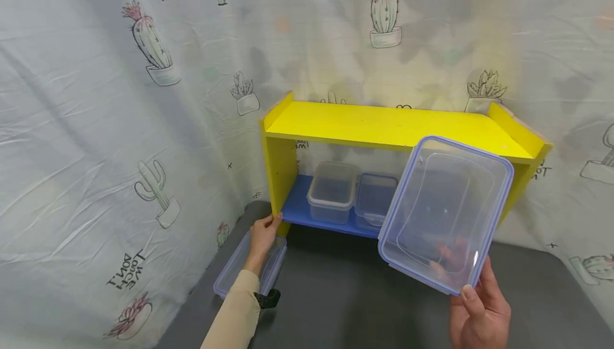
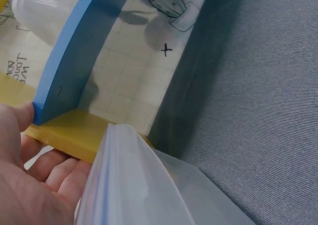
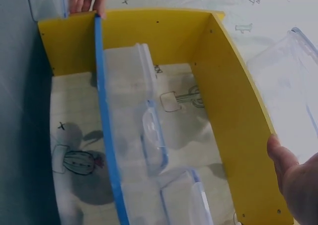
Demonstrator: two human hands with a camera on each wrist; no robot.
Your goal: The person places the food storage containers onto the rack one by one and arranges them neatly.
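Observation:
My left hand (image 1: 263,237) grips the left side of a yellow shelf unit (image 1: 374,120). In the left wrist view its thumb lies at the end of the blue shelf board (image 2: 67,66), with the other fingers behind the yellow side panel (image 2: 74,135). My right hand (image 1: 482,306) holds up a clear plastic food container (image 1: 446,205) with a blue rim, tilted in front of the unit's right part. The thumb is on its lower corner, and fingers show through the plastic. In the right wrist view, this container (image 3: 285,81) is beside the yellow top board.
A clear container with a whitish lid (image 1: 332,189) and a blue-rimmed one (image 1: 376,194) stand on the blue board; a third (image 3: 184,200) shows farther along. Another blue-rimmed container (image 1: 235,269) lies on the dark grey table (image 1: 326,295), under the left forearm. Cactus-print curtains hang behind.

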